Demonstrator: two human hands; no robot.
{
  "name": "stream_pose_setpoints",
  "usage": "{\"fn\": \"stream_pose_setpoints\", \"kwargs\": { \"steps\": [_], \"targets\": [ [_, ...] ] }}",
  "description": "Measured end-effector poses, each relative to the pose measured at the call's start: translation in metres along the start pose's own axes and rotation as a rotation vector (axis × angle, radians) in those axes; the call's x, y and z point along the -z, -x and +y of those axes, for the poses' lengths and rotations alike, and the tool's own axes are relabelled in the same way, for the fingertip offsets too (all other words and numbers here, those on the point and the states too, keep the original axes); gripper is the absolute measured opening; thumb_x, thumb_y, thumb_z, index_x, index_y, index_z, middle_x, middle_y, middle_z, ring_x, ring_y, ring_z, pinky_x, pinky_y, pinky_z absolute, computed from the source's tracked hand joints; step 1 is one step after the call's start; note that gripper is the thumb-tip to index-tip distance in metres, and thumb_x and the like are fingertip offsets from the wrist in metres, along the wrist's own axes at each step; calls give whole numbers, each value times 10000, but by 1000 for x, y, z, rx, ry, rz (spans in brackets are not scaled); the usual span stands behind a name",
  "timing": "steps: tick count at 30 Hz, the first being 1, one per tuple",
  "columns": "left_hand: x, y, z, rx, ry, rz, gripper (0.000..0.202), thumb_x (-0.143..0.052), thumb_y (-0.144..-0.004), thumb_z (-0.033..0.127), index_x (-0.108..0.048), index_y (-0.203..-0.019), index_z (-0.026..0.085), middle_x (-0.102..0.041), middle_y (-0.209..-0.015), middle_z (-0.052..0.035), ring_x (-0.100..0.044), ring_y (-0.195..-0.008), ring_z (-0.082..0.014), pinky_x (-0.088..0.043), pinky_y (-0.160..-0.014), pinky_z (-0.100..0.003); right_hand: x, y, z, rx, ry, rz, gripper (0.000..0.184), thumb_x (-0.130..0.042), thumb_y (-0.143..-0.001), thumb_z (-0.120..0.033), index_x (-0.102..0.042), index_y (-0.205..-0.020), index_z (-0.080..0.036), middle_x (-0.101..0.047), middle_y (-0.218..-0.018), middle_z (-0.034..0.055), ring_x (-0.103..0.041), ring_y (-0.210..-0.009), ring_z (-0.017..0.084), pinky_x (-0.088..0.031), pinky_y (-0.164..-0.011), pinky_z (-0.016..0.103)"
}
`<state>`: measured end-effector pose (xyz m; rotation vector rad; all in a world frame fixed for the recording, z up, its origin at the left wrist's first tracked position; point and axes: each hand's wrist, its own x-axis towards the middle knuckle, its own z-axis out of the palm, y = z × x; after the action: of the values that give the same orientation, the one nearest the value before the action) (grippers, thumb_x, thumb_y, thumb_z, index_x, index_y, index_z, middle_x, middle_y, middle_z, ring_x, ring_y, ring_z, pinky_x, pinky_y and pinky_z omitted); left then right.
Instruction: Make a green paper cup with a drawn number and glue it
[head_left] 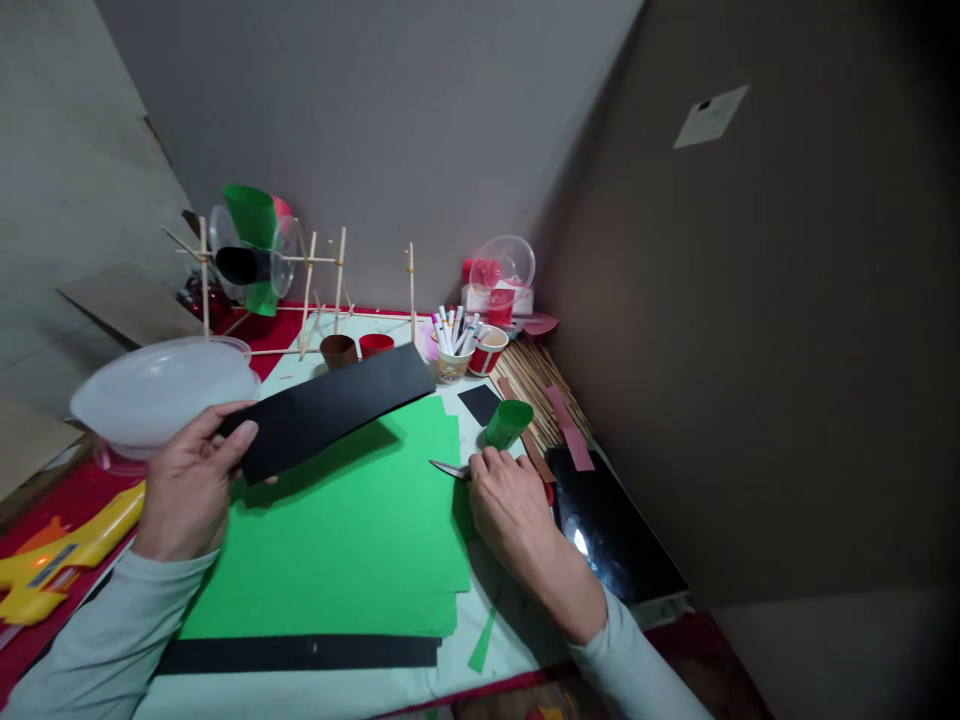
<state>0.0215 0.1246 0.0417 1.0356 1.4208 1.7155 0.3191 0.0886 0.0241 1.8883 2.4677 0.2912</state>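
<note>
Between the thumb and fingers of my left hand (196,470) is one end of a black paper strip (341,408). The strip slants up to the right above a stack of green paper sheets (345,540). My right hand (510,497) is closed on scissors (448,468), whose blade tips point left over the stack's right edge; their handles are mostly hidden beneath the hand. Just beyond those knuckles stands a rolled green paper tube (508,424). A black strip (300,654) lies along the near edge of the green stack.
At left lie a yellow glue gun (71,555) and a clear plastic lid (165,390). A stick frame (307,260) stands behind. Farther right are a cup of markers (454,362), wooden sticks (536,385) and a glossy black panel (615,530) by the wall.
</note>
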Motion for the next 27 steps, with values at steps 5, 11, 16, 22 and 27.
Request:
{"fn": "stream_pose_setpoints", "kwargs": {
  "steps": [5,11,16,22,27],
  "targets": [
    [-2,5,18,50,287,35,357,-772,-630,136,-656,-963,189,-571,-523,101,-397,-346,-68,-316,-283,-138,21,-34,-11,61,-21,-32,178,-523,-950,-121,-644,-1079,-132,-678,-1024,147,-631,-965,260,-500,-834,392],
    [11,2,28,186,555,-82,130,-540,-904,86,-602,-824,167,-424,-491,79,-337,-313,-66,-246,-290,-157,24,-107,-12,93,-62,-141,345,-641,-976,-375,-622,-1250,-165,-646,-1258,95,-658,-1090,244,-565,-921,466],
    [20,0,25,314,754,-147,529,-124,-1056,168,-608,-845,126,-417,-521,54,-342,-307,-46,-256,-311,-155,18,-137,0,110,-125,-247,349,-637,-980,-364,-615,-1271,-171,-640,-1279,100,-661,-1091,244,-572,-917,461],
    [21,2,26,392,888,-155,584,-31,-1004,47,-588,-834,99,-395,-547,53,-397,-322,-31,-290,-331,-146,13,-148,8,112,-218,-292,338,-634,-983,-357,-617,-1268,-177,-638,-1285,100,-659,-1092,241,-572,-919,458],
    [19,3,28,391,942,-139,596,-32,-1006,58,-597,-821,90,-381,-552,49,-402,-332,-32,-286,-333,-147,13,-150,8,167,-350,-237,315,-640,-981,-350,-629,-1239,-170,-658,-1238,91,-675,-1041,225,-585,-885,433]
  ]
}}
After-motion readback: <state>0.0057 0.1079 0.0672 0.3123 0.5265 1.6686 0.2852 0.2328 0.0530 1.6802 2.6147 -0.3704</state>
